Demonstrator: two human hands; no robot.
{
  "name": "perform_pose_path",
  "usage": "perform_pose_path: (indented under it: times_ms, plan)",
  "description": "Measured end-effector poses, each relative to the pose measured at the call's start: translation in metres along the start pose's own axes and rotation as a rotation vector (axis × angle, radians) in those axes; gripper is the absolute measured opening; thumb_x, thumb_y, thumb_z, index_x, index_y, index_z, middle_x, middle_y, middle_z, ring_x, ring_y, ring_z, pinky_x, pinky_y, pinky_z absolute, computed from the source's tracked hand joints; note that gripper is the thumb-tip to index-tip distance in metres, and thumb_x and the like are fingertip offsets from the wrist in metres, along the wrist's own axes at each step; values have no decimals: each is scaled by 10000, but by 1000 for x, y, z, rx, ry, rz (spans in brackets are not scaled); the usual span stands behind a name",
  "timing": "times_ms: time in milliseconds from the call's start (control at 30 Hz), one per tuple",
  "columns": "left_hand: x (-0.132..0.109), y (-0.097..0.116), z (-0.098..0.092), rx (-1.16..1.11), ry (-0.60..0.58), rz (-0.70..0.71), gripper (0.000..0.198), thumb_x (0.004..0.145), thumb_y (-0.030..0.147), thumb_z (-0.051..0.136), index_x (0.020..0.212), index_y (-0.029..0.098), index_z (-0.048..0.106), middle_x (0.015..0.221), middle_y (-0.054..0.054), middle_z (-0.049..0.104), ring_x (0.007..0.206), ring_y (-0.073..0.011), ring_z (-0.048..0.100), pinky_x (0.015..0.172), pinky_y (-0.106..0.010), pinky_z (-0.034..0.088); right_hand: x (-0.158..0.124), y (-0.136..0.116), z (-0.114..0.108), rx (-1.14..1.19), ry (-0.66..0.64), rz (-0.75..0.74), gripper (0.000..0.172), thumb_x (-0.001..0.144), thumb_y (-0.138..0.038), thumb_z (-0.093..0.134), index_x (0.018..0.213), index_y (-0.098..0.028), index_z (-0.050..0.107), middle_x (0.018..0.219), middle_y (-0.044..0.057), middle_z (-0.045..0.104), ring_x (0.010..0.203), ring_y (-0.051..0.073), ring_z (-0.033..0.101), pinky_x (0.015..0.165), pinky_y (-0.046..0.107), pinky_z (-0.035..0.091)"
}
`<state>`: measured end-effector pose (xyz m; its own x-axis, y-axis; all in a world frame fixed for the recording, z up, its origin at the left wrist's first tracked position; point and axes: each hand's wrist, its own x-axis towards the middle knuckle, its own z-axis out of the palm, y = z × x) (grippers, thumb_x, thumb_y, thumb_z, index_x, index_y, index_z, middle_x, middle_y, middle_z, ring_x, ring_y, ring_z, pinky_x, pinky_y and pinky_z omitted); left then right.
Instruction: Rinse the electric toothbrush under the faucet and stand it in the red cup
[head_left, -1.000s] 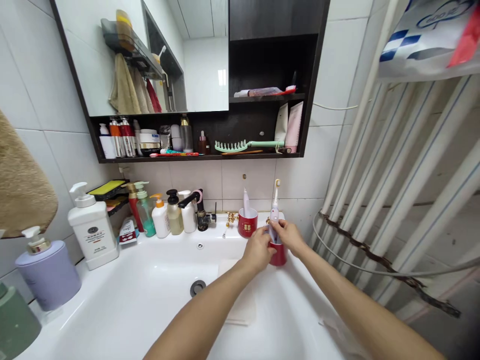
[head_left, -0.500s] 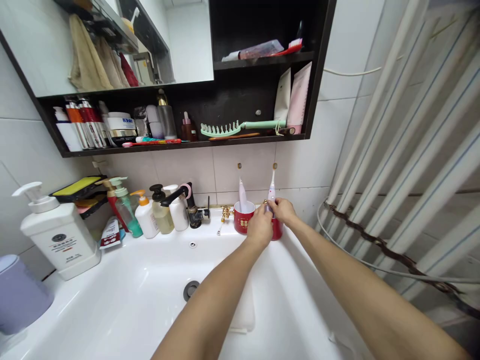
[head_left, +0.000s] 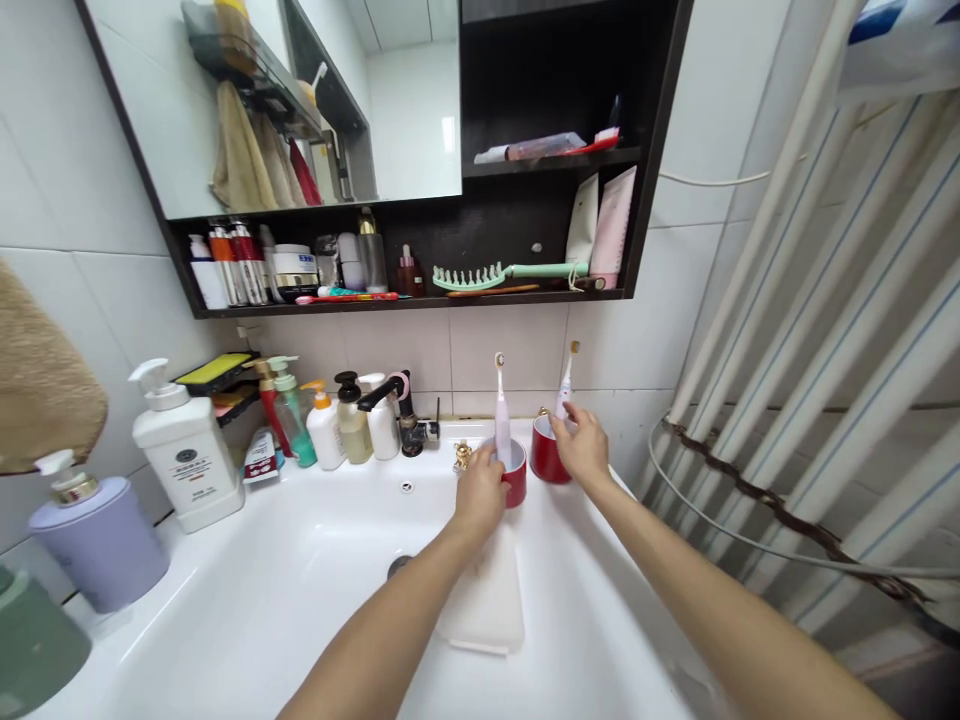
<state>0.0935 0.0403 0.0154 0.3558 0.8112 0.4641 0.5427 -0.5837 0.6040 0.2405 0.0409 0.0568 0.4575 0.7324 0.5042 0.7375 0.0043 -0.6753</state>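
- Gripping the left red cup (head_left: 517,486), the left hand (head_left: 480,492) had its fingers curled shut round the cup's near side, on the back rim of the white sink (head_left: 225,600).
- A lilac electric toothbrush (head_left: 501,415) stood upright in that cup, its head well above the hand.
- The right hand (head_left: 583,447) lay against the right red cup (head_left: 544,458), just beside the first cup and nearer the wall.
- Its fingers were half open and reached the rim and the base of the pink electric toothbrush (head_left: 565,385) that leaned in that cup. Whether they pinched the handle could not be told.
- The two cups stood close together, the hands one on each, both forearms stretched out over the basin.
- A small gold tap knob (head_left: 463,456) showed just left of the left hand, and a black faucet (head_left: 399,405) stood further left.
- A row of pump bottles (head_left: 330,432) lined the back rim left of the faucet, with a large white pump bottle (head_left: 186,462) and a lilac dispenser (head_left: 97,540) nearer the camera.
- A flat white rectangular thing (head_left: 486,600), its kind unclear, lay in the basin below the left wrist.
- The dark wall shelf (head_left: 412,302) above carried a green comb (head_left: 495,275) and small bottles.
- A striped curtain (head_left: 825,350) hung at the right.
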Motion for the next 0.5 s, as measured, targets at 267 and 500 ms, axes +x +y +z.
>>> perform_pose_path:
  times_ms: [267,500]
  plan:
    - [-84,3,-15,140,-91,-75,193,574,84,460,712,163,569,1114,-71,398,1039,-212,315,821,-320,299,-90,-22,39,127,-346,-102,216,590,-299,491,702,-134,574,725,77,591,686,173,520,617,258,368]
    - [-101,1,-13,171,-138,-141,222,576,93,448,743,168,573,1097,-73,413,1027,-214,331,817,-323,307,-106,-35,37,210,-370,-80,152,616,-286,444,533,-165,486,518,11,537,498,125,469,492,226,335]
